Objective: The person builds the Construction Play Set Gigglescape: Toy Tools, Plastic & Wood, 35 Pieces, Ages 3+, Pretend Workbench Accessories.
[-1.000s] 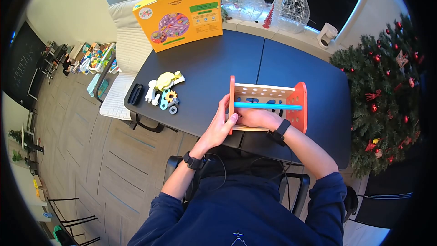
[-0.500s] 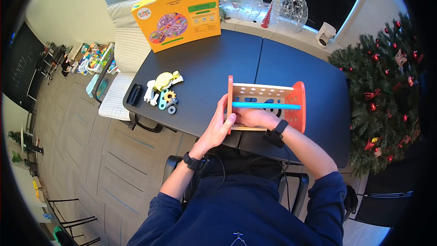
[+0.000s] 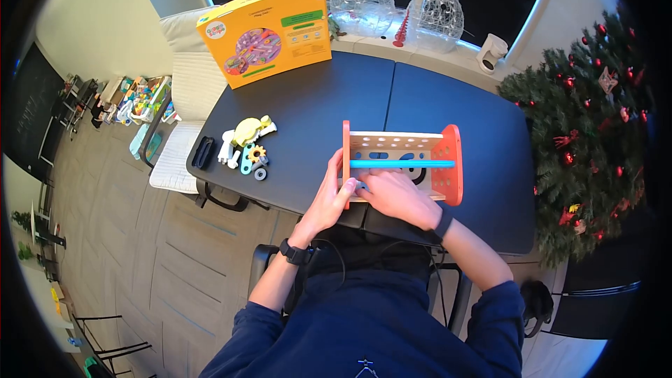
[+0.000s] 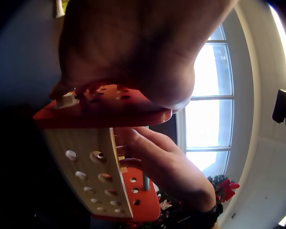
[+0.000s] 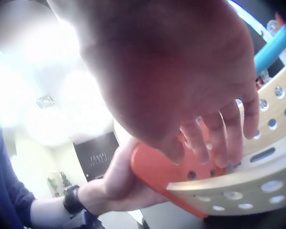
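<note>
A toy toolbox stands on the dark table, with pale perforated wooden sides, orange-red end panels and a blue rod handle. My left hand holds its left end panel, fingers along the outer face and thumb at the near edge. A pale peg end sticks out of that face beside the left fingers. My right hand reaches in under the rod, its fingers spread loosely toward the same panel. A small grey piece shows at the panel's inner side, by the right fingertips.
Left on the table lie a yellow toy piece, white pieces, a teal strip, an orange gear, grey nuts and a black case. A yellow box stands at the back. A decorated tree is at the right.
My right hand has drawn back a little from the left panel and its fingers have loosened, uncovering the grey piece. The left hand keeps its hold. The head view has shifted slightly.
</note>
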Demonstrator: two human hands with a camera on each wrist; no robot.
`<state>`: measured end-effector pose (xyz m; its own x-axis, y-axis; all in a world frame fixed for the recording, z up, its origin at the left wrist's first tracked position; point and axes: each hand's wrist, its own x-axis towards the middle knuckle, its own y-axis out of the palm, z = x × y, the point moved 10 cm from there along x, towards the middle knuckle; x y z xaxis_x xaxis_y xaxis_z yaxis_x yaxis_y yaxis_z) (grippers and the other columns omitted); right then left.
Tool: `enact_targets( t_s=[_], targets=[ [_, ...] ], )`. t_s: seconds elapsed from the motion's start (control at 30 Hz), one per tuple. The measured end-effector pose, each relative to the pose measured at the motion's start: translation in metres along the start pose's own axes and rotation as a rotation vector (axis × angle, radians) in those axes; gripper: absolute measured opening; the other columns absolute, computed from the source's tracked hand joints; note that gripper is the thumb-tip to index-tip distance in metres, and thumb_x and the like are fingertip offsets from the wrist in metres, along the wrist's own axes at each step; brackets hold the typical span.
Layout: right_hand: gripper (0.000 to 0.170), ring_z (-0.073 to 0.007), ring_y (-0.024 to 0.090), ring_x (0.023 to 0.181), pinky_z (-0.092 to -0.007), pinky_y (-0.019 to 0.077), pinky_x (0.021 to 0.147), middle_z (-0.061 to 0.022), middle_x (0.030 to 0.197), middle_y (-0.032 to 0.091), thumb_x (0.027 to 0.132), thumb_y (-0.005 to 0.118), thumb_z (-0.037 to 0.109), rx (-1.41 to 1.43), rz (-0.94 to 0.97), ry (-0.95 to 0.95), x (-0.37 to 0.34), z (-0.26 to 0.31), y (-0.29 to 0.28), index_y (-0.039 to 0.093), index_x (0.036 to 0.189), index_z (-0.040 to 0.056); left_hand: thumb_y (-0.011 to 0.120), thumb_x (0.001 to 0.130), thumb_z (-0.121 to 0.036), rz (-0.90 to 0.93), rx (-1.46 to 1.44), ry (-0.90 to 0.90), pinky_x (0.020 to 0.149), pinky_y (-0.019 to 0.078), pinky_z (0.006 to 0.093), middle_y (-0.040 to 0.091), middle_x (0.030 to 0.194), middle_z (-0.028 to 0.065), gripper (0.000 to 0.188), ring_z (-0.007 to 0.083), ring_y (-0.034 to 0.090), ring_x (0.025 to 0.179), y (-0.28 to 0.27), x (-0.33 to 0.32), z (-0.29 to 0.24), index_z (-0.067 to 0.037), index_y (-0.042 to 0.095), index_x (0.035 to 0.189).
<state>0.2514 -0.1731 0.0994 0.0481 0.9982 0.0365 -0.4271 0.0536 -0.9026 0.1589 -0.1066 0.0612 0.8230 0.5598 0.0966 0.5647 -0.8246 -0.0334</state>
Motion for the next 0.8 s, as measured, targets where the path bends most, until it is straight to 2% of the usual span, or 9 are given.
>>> enact_targets(
  t_s=[0.23,0.3,0.37,0.47,0.53,0.63,0.7,0.73,0.8],
  targets=[
    [0.014,-0.0334,0.068,0.095,-0.0438,0.0548,0.083,-0.0139,0.101,0.069,0.102,0.069,0.015,0.117,-0.431,0.12,-0.091,0.019,-0.123,0.071,0.107,0.0025,0.056,0.108,-0.033,-0.005,0.035,0.008,0.125,0.0358,0.0508,0.031,0.17,0.0244,0.078,0.0363,0.028,0.162,-0.002,-0.002,0.001,-0.004,0.017,0.169],
    [0.013,-0.0304,0.068,0.092,-0.0402,0.0545,0.082,-0.0149,0.101,0.067,0.103,0.066,0.011,0.181,-0.531,0.26,-0.116,-0.004,-0.152,0.071,0.109,0.0004,0.056,0.107,-0.032,0.008,-0.007,-0.026,0.126,0.0341,0.0508,0.031,0.17,0.024,0.079,0.036,0.027,0.162,-0.001,-0.002,0.008,-0.003,0.017,0.169],
    [0.027,-0.0267,0.07,0.096,-0.0413,0.054,0.084,-0.015,0.107,0.07,0.11,0.059,0.024,0.206,-0.618,0.418,-0.132,-0.053,-0.164,0.068,0.117,0.0003,0.057,0.107,-0.031,0.023,-0.025,-0.02,0.128,0.0315,0.0509,0.031,0.17,0.0237,0.079,0.0358,0.027,0.163,-0.001,-0.001,0.009,-0.003,0.017,0.169],
    [0.052,-0.0238,0.07,0.106,-0.0407,0.0547,0.091,-0.0142,0.121,0.072,0.116,0.044,0.045,0.501,-0.564,0.582,-0.144,-0.158,-0.127,0.064,0.133,0.0,0.057,0.107,-0.032,0.025,-0.035,-0.021,0.13,0.0268,0.051,0.03,0.17,0.0234,0.079,0.0351,0.026,0.163,-0.002,0.0,0.015,-0.003,0.017,0.169],
    [0.066,-0.0229,0.068,0.114,-0.0403,0.0541,0.097,-0.0137,0.131,0.07,0.116,0.035,0.054,0.733,-0.453,0.624,-0.135,-0.18,-0.083,0.059,0.143,-0.0002,0.058,0.108,-0.034,0.036,-0.015,-0.01,0.131,0.0242,0.0511,0.029,0.171,0.0231,0.08,0.0347,0.025,0.163,-0.002,-0.002,0.012,-0.003,0.016,0.169],
    [0.079,-0.0218,0.062,0.131,-0.0415,0.0495,0.111,-0.0137,0.146,0.064,0.115,0.027,0.065,1.054,-0.302,0.645,-0.129,-0.172,-0.045,0.055,0.153,0.0012,0.057,0.109,-0.042,0.085,0.012,0.03,0.131,0.0226,0.0512,0.028,0.171,0.0225,0.083,0.0345,0.024,0.163,0.002,-0.002,-0.003,-0.003,0.014,0.169],
    [0.077,-0.0226,0.062,0.131,-0.0413,0.0483,0.112,-0.0145,0.147,0.063,0.116,0.027,0.064,1.047,-0.338,0.571,-0.127,-0.162,-0.049,0.051,0.154,0.0019,0.055,0.11,-0.051,0.103,-0.015,0.018,0.131,0.0231,0.0514,0.028,0.171,0.0219,0.086,0.0348,0.023,0.163,0.0,-0.006,-0.005,-0.003,0.013,0.169],
    [0.075,-0.0222,0.062,0.13,-0.0408,0.0482,0.111,-0.0144,0.145,0.063,0.116,0.027,0.062,1.109,-0.36,0.558,-0.128,-0.155,-0.051,0.05,0.155,0.0022,0.045,0.109,-0.069,0.144,-0.03,0.008,0.131,0.0205,0.0516,0.028,0.172,0.022,0.094,0.036,0.023,0.163,-0.002,-0.007,-0.005,-0.007,0.009,0.169],
    [0.071,-0.0215,0.062,0.128,-0.0397,0.0482,0.111,-0.0142,0.143,0.063,0.117,0.027,0.059,1.227,-0.407,0.526,-0.131,-0.14,-0.065,0.047,0.156,0.0027,0.038,0.106,-0.076,0.092,-0.153,-0.009,0.132,0.0176,0.0516,0.027,0.174,0.0224,0.097,0.0365,0.024,0.163,-0.018,-0.001,0.002,-0.01,0.009,0.17]
  ],
)
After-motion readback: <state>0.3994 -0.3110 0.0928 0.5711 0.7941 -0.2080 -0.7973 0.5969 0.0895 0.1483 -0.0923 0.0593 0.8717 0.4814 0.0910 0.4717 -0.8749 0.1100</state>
